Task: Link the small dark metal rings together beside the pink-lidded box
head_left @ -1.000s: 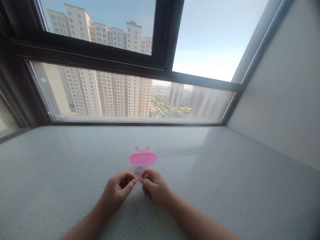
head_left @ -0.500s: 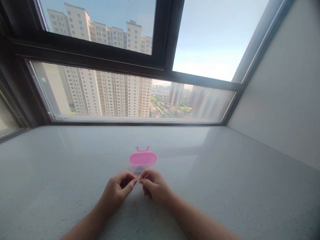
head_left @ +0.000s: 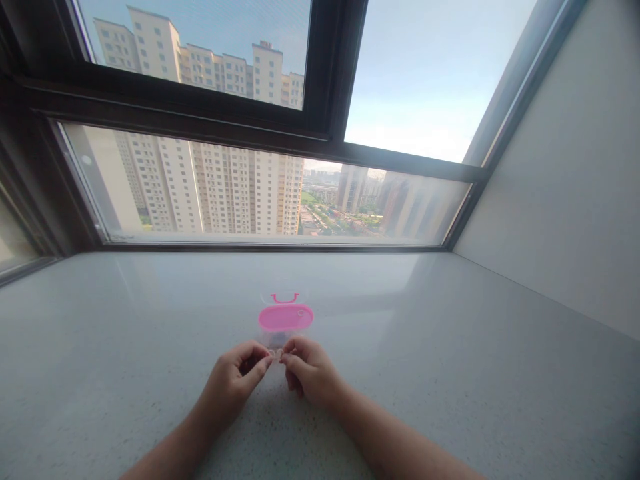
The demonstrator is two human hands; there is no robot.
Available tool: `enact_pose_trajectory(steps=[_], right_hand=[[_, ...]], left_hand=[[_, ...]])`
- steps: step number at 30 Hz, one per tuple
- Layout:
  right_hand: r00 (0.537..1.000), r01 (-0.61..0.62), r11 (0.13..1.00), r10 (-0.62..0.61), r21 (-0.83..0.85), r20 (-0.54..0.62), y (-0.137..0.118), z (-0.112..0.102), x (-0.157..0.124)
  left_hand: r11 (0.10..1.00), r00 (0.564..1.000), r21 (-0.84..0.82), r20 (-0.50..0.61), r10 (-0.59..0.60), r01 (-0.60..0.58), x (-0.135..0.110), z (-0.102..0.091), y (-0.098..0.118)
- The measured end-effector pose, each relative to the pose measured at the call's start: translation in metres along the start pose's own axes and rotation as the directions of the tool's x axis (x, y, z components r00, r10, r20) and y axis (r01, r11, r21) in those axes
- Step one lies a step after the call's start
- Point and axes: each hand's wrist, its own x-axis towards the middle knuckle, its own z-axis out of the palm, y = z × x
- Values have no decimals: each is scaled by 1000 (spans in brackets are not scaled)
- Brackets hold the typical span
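Observation:
My left hand and my right hand meet fingertip to fingertip low in the middle of the view. Between their pinched thumbs and forefingers is a small clear, loop-like piece, too small to name. Both hands grip it, one at each side. Just beyond the fingers stands an oval pink tray on a see-through box, partly hidden by my hands. Inside the tray, to the right, lies a small pale ring. Behind it is a pink handle on a clear lid.
A pale speckled ledge spreads around the hands and the box. Dark window frames bound it at the back, with tall buildings outside. A white wall rises on the right.
My fingertips have drawn very slightly apart, and more of the clear piece shows between them. The pink tray and its ring stay in place.

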Motion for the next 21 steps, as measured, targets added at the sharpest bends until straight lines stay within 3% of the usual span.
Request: enact_pose_trajectory(steps=[21], right_hand=[[1000,-11,999,9,-52,-23,-1,0,0]], left_hand=[[1000,1000,5,5,-5,5,-1,0,-2]])
